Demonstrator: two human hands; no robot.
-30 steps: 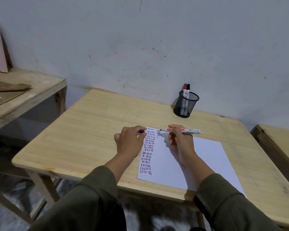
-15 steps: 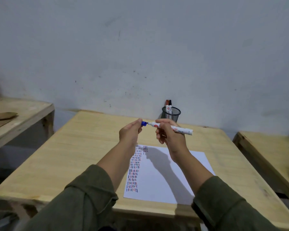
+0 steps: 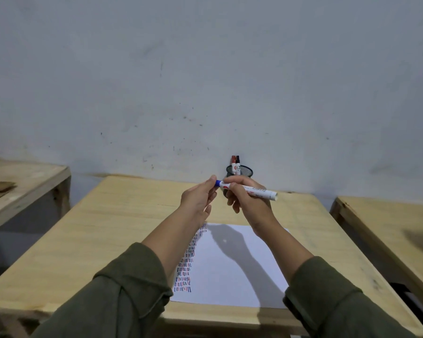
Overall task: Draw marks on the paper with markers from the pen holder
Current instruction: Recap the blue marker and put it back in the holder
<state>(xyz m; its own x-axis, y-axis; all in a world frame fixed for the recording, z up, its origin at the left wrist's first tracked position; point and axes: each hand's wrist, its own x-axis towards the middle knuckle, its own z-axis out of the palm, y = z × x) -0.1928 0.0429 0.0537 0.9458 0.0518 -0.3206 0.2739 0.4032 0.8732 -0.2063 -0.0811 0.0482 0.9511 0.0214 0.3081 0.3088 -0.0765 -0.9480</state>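
Note:
Both hands are raised above the wooden table [image 3: 112, 230]. My right hand [image 3: 248, 203] grips a white marker [image 3: 257, 191] by its barrel, held nearly level. My left hand [image 3: 200, 198] pinches the blue cap [image 3: 217, 183] at the marker's left end. Below lies a white sheet of paper [image 3: 232, 272] with a column of short blue, red and black marks [image 3: 186, 267] along its left edge. A black mesh pen holder [image 3: 245, 171] stands at the table's far edge, partly hidden by my right hand, with a red-capped and a black-capped marker [image 3: 236, 162] upright in it.
A grey wall rises right behind the table. A second wooden table [image 3: 22, 184] stands to the left with brown material on it, and a third [image 3: 386, 225] to the right. Gaps separate the tables.
Both hands rose from the paper with the marker. My left hand brought the blue cap against the marker's tip end. The camera tilted up toward the wall.

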